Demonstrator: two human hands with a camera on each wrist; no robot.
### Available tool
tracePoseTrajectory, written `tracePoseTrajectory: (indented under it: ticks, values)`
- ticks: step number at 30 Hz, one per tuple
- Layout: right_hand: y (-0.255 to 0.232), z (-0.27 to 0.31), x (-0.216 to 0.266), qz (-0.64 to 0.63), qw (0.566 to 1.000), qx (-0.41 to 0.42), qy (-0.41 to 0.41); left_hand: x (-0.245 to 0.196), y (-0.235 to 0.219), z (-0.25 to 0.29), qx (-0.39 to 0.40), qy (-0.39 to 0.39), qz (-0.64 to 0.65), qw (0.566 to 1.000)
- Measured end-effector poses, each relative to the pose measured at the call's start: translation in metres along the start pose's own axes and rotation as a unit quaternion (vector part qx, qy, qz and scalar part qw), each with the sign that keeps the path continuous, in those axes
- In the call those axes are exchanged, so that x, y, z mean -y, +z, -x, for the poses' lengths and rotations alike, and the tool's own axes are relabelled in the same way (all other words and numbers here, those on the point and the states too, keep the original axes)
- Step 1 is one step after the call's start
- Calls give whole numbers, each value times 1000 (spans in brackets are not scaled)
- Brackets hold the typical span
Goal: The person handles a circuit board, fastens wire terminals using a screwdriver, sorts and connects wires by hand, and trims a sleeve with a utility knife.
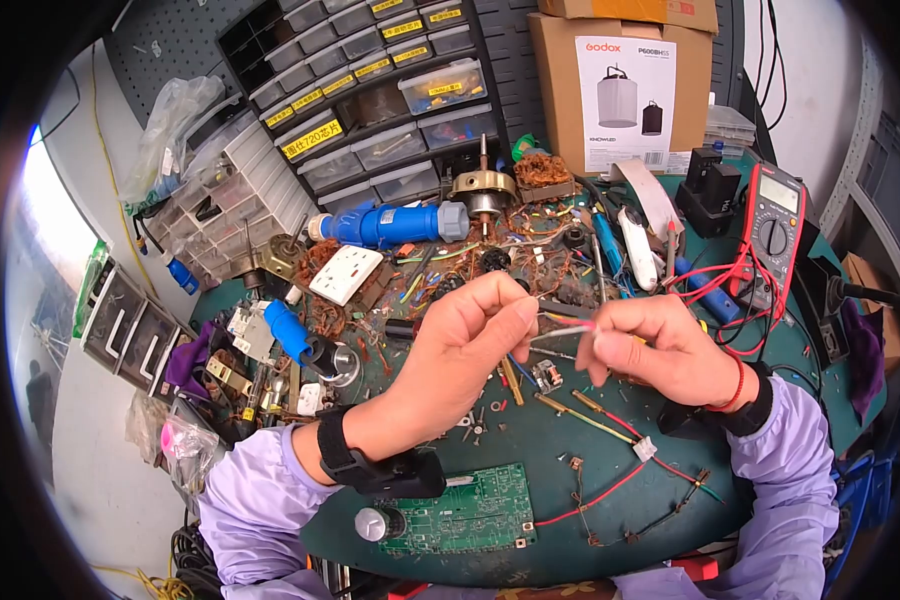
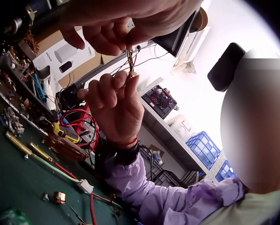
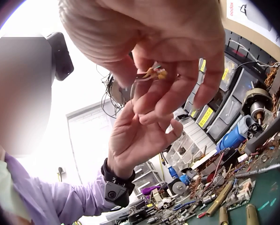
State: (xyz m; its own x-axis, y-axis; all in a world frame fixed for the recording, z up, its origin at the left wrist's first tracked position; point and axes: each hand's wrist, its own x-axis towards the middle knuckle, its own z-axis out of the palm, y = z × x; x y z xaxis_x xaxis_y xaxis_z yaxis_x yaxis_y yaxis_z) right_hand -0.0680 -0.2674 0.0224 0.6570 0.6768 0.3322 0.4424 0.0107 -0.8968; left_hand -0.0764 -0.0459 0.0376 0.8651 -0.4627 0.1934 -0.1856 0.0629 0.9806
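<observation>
Thin wires [image 1: 562,332] stretch between my two hands above the bench. My left hand [image 1: 475,335] pinches one end between thumb and forefinger. Opposite it, my right hand [image 1: 660,350] pinches the other end, its remaining fingers curled. Seen from the right wrist, a small yellow piece [image 3: 162,74] and bare-looking strands sit at the right hand's fingertips. The left wrist view shows the strands [image 2: 130,61] running between both sets of fingertips. Below the hands lies a white connector [image 1: 646,449] with red and green leads and brass-coloured pins [image 1: 555,404].
A green circuit board [image 1: 460,515] lies near the front edge. Behind the hands are heaped scrap parts, a blue plug [image 1: 390,225] and a white socket plate [image 1: 346,275]. A red multimeter [image 1: 773,235] with looped leads stands at the right. Drawer cabinets [image 1: 370,90] and a cardboard box [image 1: 545,100] stand behind.
</observation>
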Motion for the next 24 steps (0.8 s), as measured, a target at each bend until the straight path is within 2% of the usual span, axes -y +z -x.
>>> tracePoseTrajectory:
  ticks: [2, 4, 6, 7, 9, 10, 12, 14, 15, 17, 18, 20, 24]
  values:
    - [4, -1, -5, -30, 997, -67, 11, 1, 3, 1, -31, 35, -41, 998]
    - [8, -2, -8, -31, 996, -78, 6, 1, 3, 1, -30, 37, -70, 996]
    - [10, -2, -3, -90, 985, -90, 115, 2, 3, 1, -30, 39, -99, 994]
    - [10, -2, -3, -90, 985, -90, 115, 2, 3, 2, -27, 35, -134, 990]
    - [8, -2, -4, -34, 979, -36, 196, 0, 4, 2, -23, 30, -169, 985]
    - [8, -1, -4, -34, 979, -36, 196, -1, 5, 2, -24, 38, -197, 979]
    - [8, 0, -3, 130, 979, 15, 156, -1, 5, 2, -24, 45, -225, 973]
    - [6, 0, 2, 140, 975, 34, 170, 3, 1, 1, -8, 98, -274, 957]
    - [5, 0, 1, 156, 972, 59, 163, 3, 0, 2, -8, 98, -274, 957]
    - [4, 1, -2, 172, 969, 84, 156, 2, -1, 3, 5, 139, -339, 931]
    - [4, 2, -5, 150, 975, 69, 146, 2, -2, 3, 5, 139, -339, 930]
    - [4, 2, -6, 129, 981, 55, 136, 2, -5, 5, -5, 45, -250, 967]
    - [3, 1, -4, 139, 977, 56, 151, 2, -12, 5, -17, 9, -222, 975]
